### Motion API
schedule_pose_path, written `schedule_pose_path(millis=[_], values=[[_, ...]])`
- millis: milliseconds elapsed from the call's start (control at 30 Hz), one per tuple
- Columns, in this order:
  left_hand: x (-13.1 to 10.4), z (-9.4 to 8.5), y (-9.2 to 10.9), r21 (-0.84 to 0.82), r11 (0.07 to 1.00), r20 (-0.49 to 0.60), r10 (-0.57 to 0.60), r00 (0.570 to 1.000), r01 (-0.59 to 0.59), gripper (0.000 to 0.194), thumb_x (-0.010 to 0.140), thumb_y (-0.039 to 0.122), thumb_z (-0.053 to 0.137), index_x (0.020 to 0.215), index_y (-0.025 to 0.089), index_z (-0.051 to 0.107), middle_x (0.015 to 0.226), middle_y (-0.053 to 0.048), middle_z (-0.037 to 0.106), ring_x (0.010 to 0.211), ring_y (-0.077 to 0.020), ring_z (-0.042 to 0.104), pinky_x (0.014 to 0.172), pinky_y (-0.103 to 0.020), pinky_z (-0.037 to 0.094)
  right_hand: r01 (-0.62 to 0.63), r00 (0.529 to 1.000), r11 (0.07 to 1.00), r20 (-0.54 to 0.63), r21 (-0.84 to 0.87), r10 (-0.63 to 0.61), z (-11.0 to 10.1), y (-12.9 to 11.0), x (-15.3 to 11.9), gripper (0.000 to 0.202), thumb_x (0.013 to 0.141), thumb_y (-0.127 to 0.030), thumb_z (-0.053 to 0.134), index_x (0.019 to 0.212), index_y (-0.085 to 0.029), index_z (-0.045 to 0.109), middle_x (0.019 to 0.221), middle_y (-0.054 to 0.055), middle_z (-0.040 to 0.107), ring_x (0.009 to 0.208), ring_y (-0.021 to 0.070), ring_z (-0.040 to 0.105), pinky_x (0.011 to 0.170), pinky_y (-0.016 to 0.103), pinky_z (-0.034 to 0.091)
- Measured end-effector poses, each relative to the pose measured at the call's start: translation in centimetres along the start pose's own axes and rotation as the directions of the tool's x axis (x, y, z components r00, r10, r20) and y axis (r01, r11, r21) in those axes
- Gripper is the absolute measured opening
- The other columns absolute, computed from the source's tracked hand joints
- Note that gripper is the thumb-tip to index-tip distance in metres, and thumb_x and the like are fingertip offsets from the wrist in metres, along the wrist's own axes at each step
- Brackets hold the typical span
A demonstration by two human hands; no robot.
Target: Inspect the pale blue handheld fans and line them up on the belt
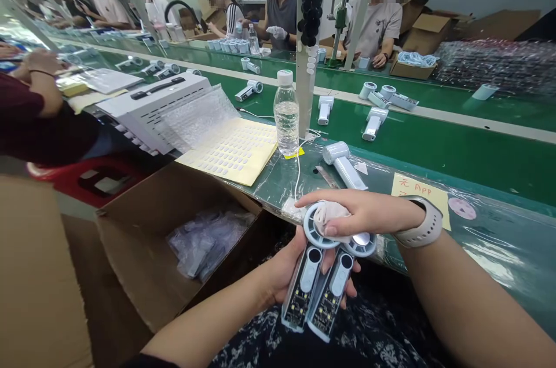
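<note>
Two light-blue handheld fans lie side by side in my left hand (283, 268), whose fingers wrap round them from below. On both the left fan (297, 297) and the right fan (326, 305), the handle shows a circuit board and a pale button strip with a dark round spot. My right hand (362, 212) is closed on a crumpled white cloth (326, 216), pressed against the round head of the left fan. It partly covers the right fan's head. Just beyond my hands, another handheld fan (345, 165) lies on the bench edge.
A water bottle (286, 113) stands beside a sticker sheet (230, 150) and a white cable. Below left is a cardboard box (143, 275) with clear plastic bags. More fans lie along the green conveyor (438, 150). Several people sit across it; a person's arm (46, 90) is at left.
</note>
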State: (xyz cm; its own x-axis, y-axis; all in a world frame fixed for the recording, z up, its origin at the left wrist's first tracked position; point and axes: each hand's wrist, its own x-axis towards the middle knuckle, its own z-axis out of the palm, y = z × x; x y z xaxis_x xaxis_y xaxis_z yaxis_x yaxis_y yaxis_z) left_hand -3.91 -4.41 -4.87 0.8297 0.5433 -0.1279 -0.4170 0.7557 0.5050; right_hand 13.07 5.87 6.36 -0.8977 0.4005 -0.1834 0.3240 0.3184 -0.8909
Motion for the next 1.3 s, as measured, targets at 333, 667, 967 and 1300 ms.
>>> schedule_pose_path(millis=[333,667,967,1300], values=[[0.3,-0.2,-0.4,-0.023,0.995,-0.118,0.092,0.989,-0.095,0.089,0.070,0.091,0.036,0.088,0.010,0.069,0.090,-0.015,0.070,0.076,-0.0222,0.067,0.068,-0.031,0.053,0.006,0.969,0.996,-0.246,-0.088,-0.028,1.4,1.6,1.7,0.059,0.101,-0.059,0.025,0.085,-0.020,0.066,0.094,0.008,0.071,0.083,0.0224,0.065,0.078,0.037,0.051],[-0.6,3.4,3.4,0.292,0.860,-0.199,0.483,0.853,-0.419,0.067,0.063,0.080,0.065,0.068,0.013,0.064,0.091,-0.012,0.070,0.074,-0.0192,0.065,0.070,-0.029,0.053,-0.257,0.429,0.966,-0.897,-0.012,0.103,2.2,3.4,-0.9,0.055,0.090,-0.059,0.049,0.122,-0.016,0.061,0.112,0.017,0.066,0.101,0.0335,0.063,0.090,0.054,0.050],[0.6,4.7,4.4,0.446,0.741,-0.235,0.638,0.733,-0.502,0.053,0.067,0.064,0.075,0.092,0.016,0.073,0.086,-0.007,0.073,0.088,-0.0218,0.069,0.080,-0.030,0.055,0.302,0.714,0.745,-0.659,0.594,0.236,7.6,3.1,-4.2,0.037,0.080,-0.037,0.078,0.114,-0.028,0.068,0.111,0.005,0.072,0.103,0.0229,0.067,0.090,0.035,0.055],[0.1,7.0,5.3,0.220,0.899,-0.195,0.421,0.886,-0.379,0.029,0.082,0.029,0.067,0.108,0.016,0.069,0.109,-0.009,0.074,0.100,-0.0264,0.069,0.092,-0.039,0.053,0.449,0.663,0.570,-0.684,0.689,0.304,9.1,1.8,-6.0,0.044,0.067,-0.034,0.088,0.105,-0.024,0.067,0.095,0.004,0.073,0.084,0.0179,0.069,0.076,0.027,0.057]])
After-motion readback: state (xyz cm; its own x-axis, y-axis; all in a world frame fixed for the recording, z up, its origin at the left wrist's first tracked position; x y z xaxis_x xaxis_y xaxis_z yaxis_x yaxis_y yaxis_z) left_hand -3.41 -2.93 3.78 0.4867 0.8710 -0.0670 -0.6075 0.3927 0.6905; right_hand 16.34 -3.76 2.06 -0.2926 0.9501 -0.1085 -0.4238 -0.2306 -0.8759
